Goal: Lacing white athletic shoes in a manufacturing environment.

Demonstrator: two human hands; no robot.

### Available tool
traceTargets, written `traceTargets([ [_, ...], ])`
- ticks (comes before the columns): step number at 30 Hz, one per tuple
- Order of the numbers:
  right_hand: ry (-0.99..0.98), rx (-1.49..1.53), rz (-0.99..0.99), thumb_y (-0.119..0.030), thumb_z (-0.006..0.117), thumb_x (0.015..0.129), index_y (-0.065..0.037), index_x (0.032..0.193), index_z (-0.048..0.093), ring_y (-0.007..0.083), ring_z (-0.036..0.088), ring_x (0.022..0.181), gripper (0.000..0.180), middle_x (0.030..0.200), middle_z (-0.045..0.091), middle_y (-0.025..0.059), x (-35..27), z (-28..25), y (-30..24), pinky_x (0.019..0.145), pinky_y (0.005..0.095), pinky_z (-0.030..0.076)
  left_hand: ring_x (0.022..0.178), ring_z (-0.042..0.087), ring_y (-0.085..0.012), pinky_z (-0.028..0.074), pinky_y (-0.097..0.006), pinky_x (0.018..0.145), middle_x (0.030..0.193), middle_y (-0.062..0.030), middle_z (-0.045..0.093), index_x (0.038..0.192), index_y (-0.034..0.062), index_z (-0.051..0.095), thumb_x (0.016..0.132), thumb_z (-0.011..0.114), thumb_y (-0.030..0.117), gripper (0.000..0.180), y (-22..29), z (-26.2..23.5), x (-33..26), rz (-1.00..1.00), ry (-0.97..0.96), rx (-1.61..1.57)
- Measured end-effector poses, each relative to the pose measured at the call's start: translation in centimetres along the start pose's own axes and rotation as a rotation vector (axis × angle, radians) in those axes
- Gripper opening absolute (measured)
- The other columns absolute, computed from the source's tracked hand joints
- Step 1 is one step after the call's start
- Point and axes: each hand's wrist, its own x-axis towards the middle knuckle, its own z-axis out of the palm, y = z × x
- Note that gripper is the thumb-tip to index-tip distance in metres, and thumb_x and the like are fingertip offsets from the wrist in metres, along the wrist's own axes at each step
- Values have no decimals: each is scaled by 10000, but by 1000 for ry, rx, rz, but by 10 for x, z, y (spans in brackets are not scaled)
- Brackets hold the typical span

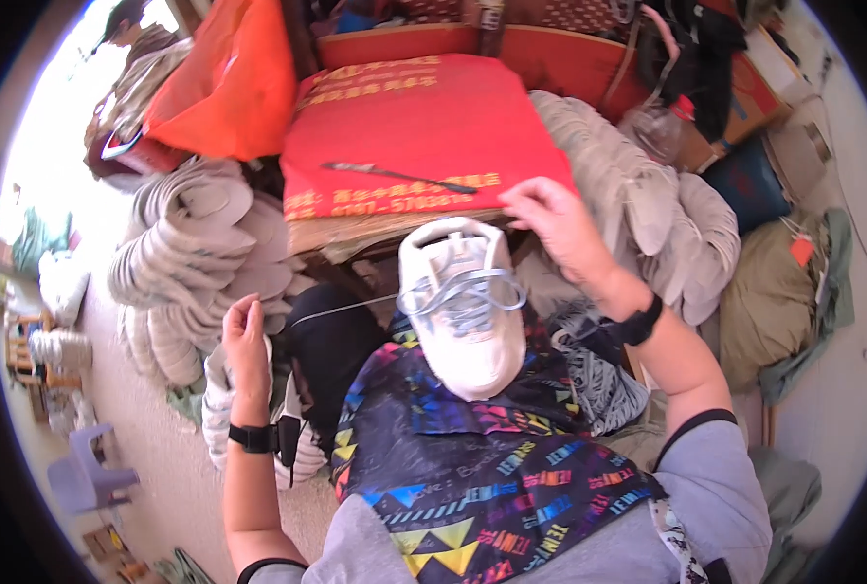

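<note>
A white sneaker (pixel 477 355) rests on my lap with its toe toward me and its heel against the table edge. Pale blue-grey laces (pixel 468 297) criss-cross its tongue, and a loop stands out at its right side. One lace end stretches left to my left hand (pixel 248 336), whose fingers are pinched on it. My right hand (pixel 565 234) is raised beyond the shoe's right side, by the table's front edge, with thumb and fingertips together. Whatever those fingertips hold is too small to make out. A thin dark tool (pixel 399 177) lies on the red table cover (pixel 404 122).
Stacked pale shoe parts (pixel 190 253) are heaped left of the table, and more (pixel 628 185) lie to its right. Grey laces (pixel 604 384) hang in a bundle beside my lap. An orange bag (pixel 229 88) hangs at far left; a purple stool (pixel 88 472) stands on the floor.
</note>
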Motion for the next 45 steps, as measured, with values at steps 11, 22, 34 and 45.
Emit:
traceTargets([
  [11,9,-118,171,-169,570,960,-53,970,618,68,595,803,127,943,643,12,-17,-11,-9,747,224,479,694,636,-203,486,-300,680,789,-90,683,934,-35,700,813,702,455,505,-184,-61,-71,-572,-156,364],
  [22,-11,-184,200,-183,593,949,-57,951,627,56,572,751,130,850,625,-15,-20,11,-18,712,208,462,1105,608,-205,491,-355,949,1282,-59,602,1329,62,516,1016,391,470,529,-79,-2,-76,-924,-241,-570],
  [34,-1,-144,30,-152,637,896,-15,908,637,58,568,698,138,793,636,17,-13,27,10,606,227,465,1152,588,-267,454,-392,1017,1280,-126,598,1286,13,541,1004,457,382,472,-99,-32,-56,-846,-375,-715],
  [45,99,-736,-410,-203,689,789,-65,917,633,290,607,852,197,882,603,119,42,21,25,755,393,495,954,619,-166,485,-329,838,1050,-41,660,1116,75,629,905,661,268,287,-85,-50,-15,-409,-128,-688],
])
